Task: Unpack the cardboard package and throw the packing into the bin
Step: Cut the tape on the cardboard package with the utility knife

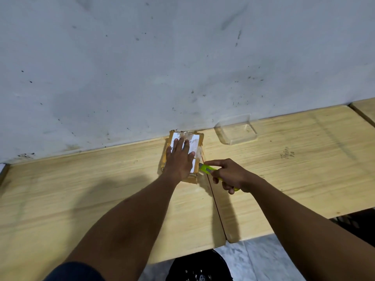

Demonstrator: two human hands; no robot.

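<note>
Brown cardboard package (197,138) w/ white label, lime-green cutter (207,168), pale wood-grain table (101,189), grey speckled wall (182,57).

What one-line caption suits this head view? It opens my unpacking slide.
Left hand pins the taped cardboard package while the right hand holds a green utility knife at its edge.

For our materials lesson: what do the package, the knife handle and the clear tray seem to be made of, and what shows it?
Package: brown cardboard, matte, frayed edges, under glossy clear tape and a white paper label.
Knife handle: probably plastic, bright yellow-green and smooth.
Clear tray: transparent, likely plastic, though glass cannot be ruled out; the table shows through it.
</note>
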